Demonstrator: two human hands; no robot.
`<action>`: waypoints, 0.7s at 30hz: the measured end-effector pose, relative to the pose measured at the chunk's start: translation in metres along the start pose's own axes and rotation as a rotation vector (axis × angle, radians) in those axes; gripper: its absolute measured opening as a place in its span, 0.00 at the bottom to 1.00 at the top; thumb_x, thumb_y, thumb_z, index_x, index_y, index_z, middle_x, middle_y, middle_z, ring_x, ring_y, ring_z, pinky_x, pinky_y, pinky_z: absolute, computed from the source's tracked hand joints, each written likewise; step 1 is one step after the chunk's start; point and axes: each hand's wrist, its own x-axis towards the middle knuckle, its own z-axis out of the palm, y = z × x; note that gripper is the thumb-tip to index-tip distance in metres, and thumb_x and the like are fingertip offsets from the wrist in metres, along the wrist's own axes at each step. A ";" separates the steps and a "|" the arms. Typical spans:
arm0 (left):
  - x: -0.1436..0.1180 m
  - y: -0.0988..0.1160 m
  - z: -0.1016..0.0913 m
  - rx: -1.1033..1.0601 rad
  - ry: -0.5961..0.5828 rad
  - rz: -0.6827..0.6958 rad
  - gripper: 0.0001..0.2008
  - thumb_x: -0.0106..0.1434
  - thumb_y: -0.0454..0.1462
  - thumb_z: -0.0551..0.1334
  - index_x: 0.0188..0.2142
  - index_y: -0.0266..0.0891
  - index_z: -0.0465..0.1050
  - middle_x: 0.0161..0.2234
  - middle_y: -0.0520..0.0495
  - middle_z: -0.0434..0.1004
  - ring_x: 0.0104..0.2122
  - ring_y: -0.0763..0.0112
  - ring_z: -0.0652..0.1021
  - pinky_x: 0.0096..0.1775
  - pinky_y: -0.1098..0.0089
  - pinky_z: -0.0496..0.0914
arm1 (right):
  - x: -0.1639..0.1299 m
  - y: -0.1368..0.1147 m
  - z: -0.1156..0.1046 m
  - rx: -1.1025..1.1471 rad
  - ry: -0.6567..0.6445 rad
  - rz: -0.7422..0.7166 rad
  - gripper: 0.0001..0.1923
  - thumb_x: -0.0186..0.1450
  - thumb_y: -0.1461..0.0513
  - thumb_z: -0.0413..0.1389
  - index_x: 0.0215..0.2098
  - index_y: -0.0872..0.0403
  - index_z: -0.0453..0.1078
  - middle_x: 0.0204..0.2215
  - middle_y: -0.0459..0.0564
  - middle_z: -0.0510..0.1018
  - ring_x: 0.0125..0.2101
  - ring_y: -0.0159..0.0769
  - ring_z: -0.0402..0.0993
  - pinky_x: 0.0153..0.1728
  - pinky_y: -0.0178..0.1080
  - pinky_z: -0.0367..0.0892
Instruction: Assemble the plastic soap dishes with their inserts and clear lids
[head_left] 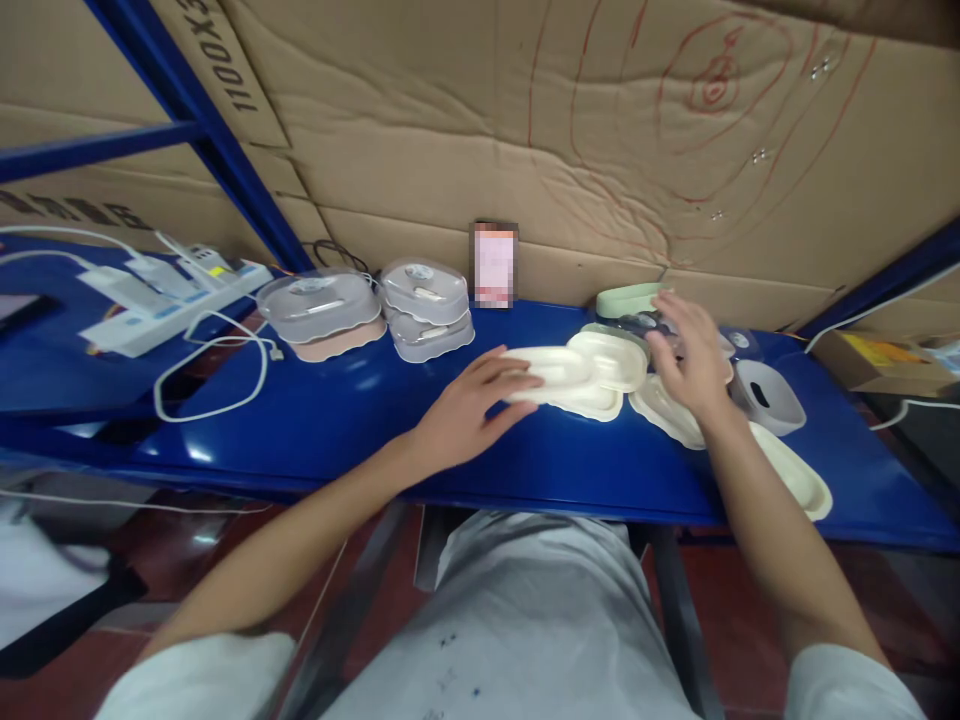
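My left hand is closed on the near end of a shallow cream plastic tray, with the thumb below and the fingers over its edge. A second cream tray lies against its right end, and part of another cream piece shows underneath. Fingers apart, my right hand hovers over the parts on the right and appears to hold nothing. Behind its fingertips is a pale green plastic piece. Below it lies a scalloped cream piece, partly covered by the hand. Transparent parts behind it are mostly hidden.
Stacked grey, clear-topped boxes and another stack stand on the blue table. A phone leans on the cardboard. Right: a slotted white box and cream tray. Left: a power strip and white cable.
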 end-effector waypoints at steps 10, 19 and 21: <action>0.061 -0.034 0.043 -0.005 0.041 0.116 0.23 0.80 0.52 0.58 0.66 0.45 0.74 0.71 0.36 0.70 0.72 0.53 0.70 0.73 0.46 0.64 | -0.005 -0.029 0.010 0.141 -0.096 -0.203 0.13 0.78 0.54 0.57 0.54 0.49 0.80 0.51 0.54 0.87 0.55 0.50 0.82 0.58 0.53 0.73; 0.039 -0.099 -0.088 0.494 0.222 -0.248 0.28 0.73 0.49 0.64 0.69 0.46 0.69 0.74 0.37 0.63 0.74 0.46 0.65 0.73 0.45 0.59 | -0.011 0.068 -0.001 -0.196 0.091 0.299 0.20 0.75 0.54 0.56 0.57 0.56 0.78 0.58 0.68 0.82 0.60 0.53 0.76 0.63 0.51 0.65; 0.032 -0.109 -0.091 0.520 0.088 -0.309 0.33 0.69 0.49 0.67 0.71 0.44 0.67 0.76 0.36 0.59 0.76 0.43 0.61 0.74 0.44 0.57 | -0.014 0.079 0.007 -0.240 0.051 0.330 0.25 0.73 0.56 0.58 0.65 0.59 0.74 0.67 0.71 0.73 0.68 0.53 0.69 0.66 0.50 0.62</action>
